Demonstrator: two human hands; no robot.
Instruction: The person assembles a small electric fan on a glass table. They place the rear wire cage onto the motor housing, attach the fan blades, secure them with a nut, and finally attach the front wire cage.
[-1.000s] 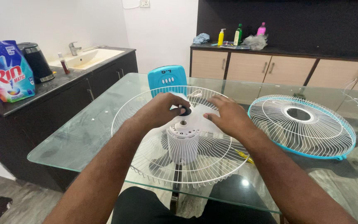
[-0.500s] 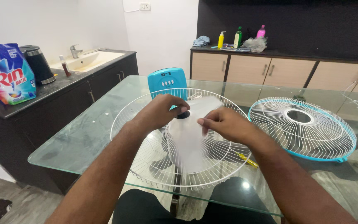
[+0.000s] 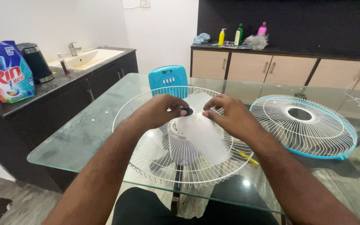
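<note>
A glass table point(image 3: 84, 133) fills the middle of a small room, with a dark counter along the left wall carrying a sink point(image 3: 89, 57), a black kettle point(image 3: 36, 61) and a bright detergent bag point(image 3: 6, 71). Against the far wall, a row of beige cabinets point(image 3: 271, 68) holds a few coloured bottles point(image 3: 239, 34) under a black panel. On the glass lies a white wire fan guard point(image 3: 146, 137), open side up, with the fan's grey motor housing point(image 3: 182, 143) at its centre and a translucent fan blade point(image 3: 205, 129) blurred above it. A turquoise fan base point(image 3: 168, 79) stands just behind the guard. To the right, well apart, a second guard with a turquoise rim point(image 3: 305, 125) lies flat, and a yellow screwdriver point(image 3: 246, 157) rests near the first guard's edge. The left hand point(image 3: 157, 110) is curled, its fingertips pinching a small black cap point(image 3: 187, 111) at the hub. The right hand point(image 3: 230, 114) is half closed, thumb and forefinger pressed on the blade just beside that cap.
</note>
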